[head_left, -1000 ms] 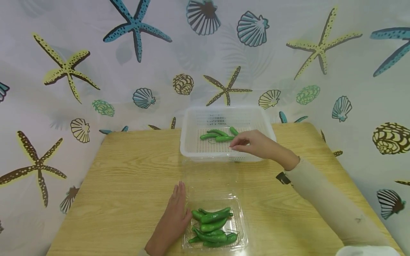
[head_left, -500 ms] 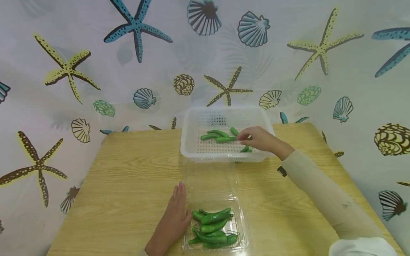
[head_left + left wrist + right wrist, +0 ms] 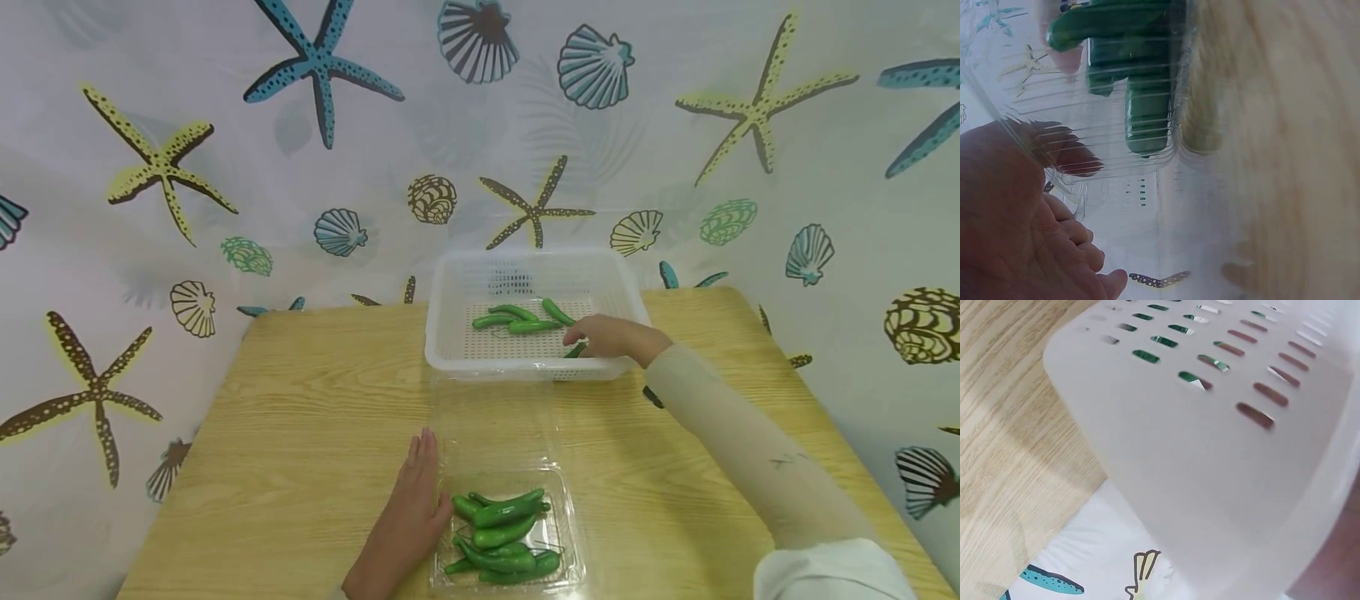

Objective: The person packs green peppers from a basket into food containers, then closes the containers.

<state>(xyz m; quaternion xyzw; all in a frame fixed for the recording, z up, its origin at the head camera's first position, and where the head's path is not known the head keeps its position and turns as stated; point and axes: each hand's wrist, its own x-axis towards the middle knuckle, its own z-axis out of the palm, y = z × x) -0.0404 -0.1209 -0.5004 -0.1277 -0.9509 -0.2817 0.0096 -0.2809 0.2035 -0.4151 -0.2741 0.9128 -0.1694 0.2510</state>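
My left hand (image 3: 405, 517) lies beside a clear plastic clamshell box (image 3: 567, 517), fingers straight, thumb against its left wall. Several green chili peppers (image 3: 506, 532) are piled in the box; in the left wrist view the peppers (image 3: 1147, 115) show through the ribbed wall (image 3: 1116, 159). At the back, my right hand (image 3: 613, 336) reaches down into the right side of a white perforated basket (image 3: 480, 365). Its fingertips are right at a green chili pepper (image 3: 576, 350), partly hidden by the hand; I cannot tell whether they grip it. More peppers (image 3: 534, 327) lie to its left.
The box's clear lid (image 3: 491, 421) lies folded back toward the basket. All stands on a wood-grain table (image 3: 315, 400). Behind it hangs a white curtain (image 3: 390, 150) printed with starfish and shells. The basket wall (image 3: 1166, 444) rises close to the right wrist.
My right hand has moved slightly right and lowered into the basket, its fingers coming down at the pepper on the right. My left hand stays at the box.
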